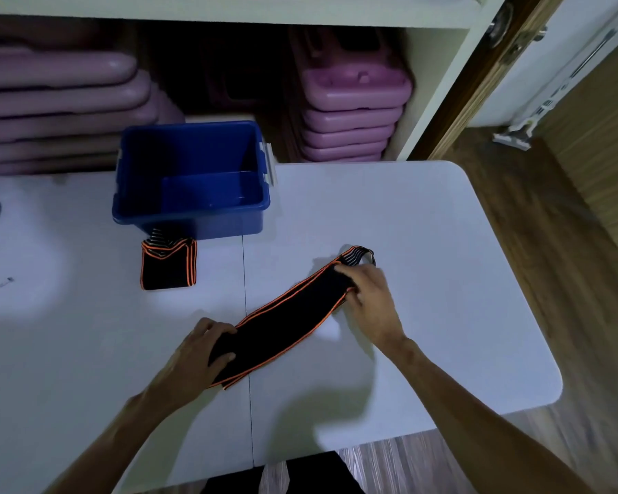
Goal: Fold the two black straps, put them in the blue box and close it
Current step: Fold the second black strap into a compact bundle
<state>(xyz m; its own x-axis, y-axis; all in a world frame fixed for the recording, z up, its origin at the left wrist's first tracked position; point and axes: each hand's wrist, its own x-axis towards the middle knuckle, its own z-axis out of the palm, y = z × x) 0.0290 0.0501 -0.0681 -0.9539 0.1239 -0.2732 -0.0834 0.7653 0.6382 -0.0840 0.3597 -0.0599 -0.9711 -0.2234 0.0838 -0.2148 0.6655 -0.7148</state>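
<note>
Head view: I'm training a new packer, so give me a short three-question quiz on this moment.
1. True or false: the folded strap already lies inside the blue box.
2. Which hand holds the long strap nearest its striped end? A) left hand B) right hand
3. Fill in: the straps' edges are trimmed in ____.

Key: 1. False, it sits on the table in front of the box. 2. B. 3. Orange.
</note>
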